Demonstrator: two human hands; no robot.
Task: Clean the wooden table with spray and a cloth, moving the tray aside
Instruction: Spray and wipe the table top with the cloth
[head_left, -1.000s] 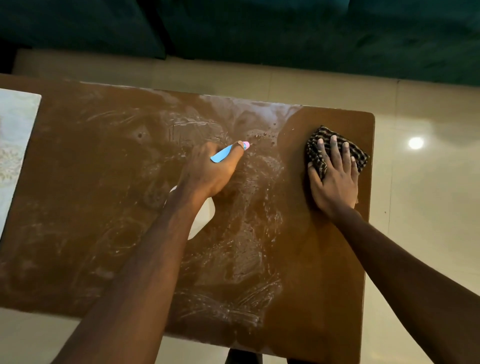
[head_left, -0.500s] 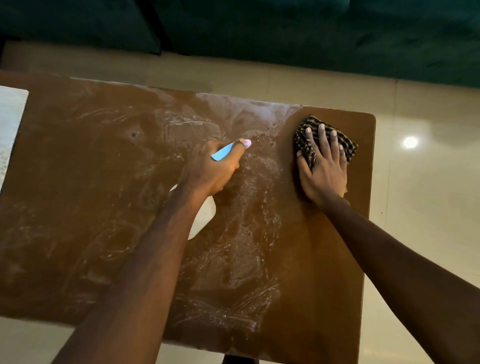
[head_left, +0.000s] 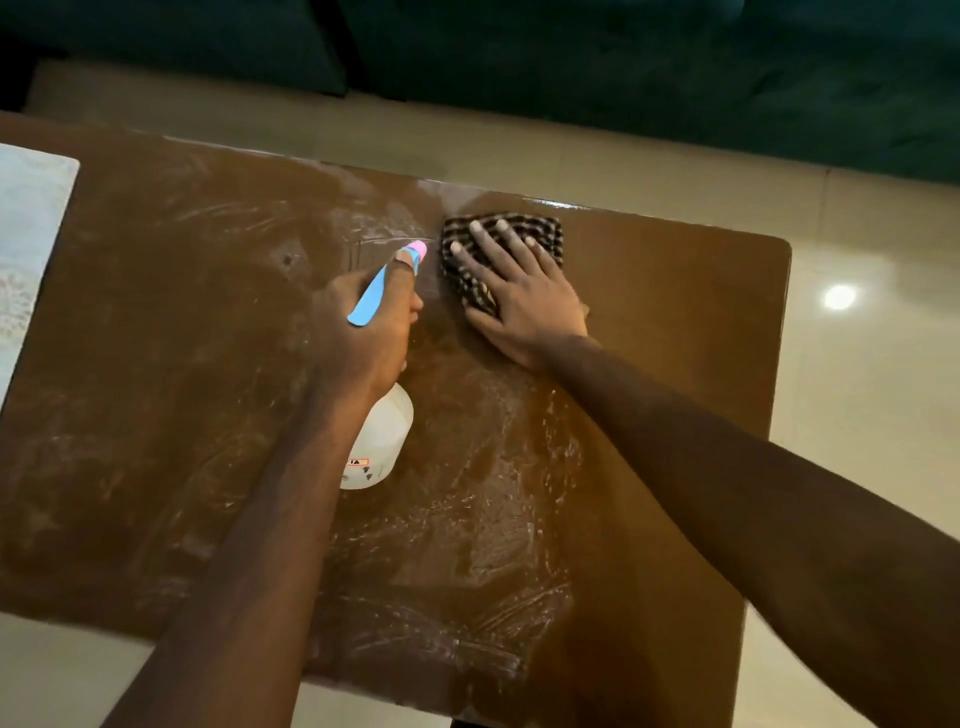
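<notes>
The brown wooden table (head_left: 675, 322) fills the view, streaked with wet smears over its middle and left. My left hand (head_left: 363, 332) grips a white spray bottle (head_left: 382, 441) by its neck, held above the table's middle, its blue trigger and pink nozzle pointing toward the far edge. My right hand (head_left: 519, 291) presses flat, fingers spread, on a dark checked cloth (head_left: 535, 228) near the far edge, just right of the nozzle. A pale patterned tray (head_left: 26, 249) lies at the table's left end, cut off by the frame.
Glossy beige floor tiles (head_left: 857, 389) surround the table, with a lamp reflection at the right. A dark green sofa (head_left: 623, 67) runs along the far side. The table's right part looks dry and unsmeared.
My right hand has slid the cloth leftward along the far edge, from the right corner to just beside the nozzle. The left hand keeps the bottle in about the same place.
</notes>
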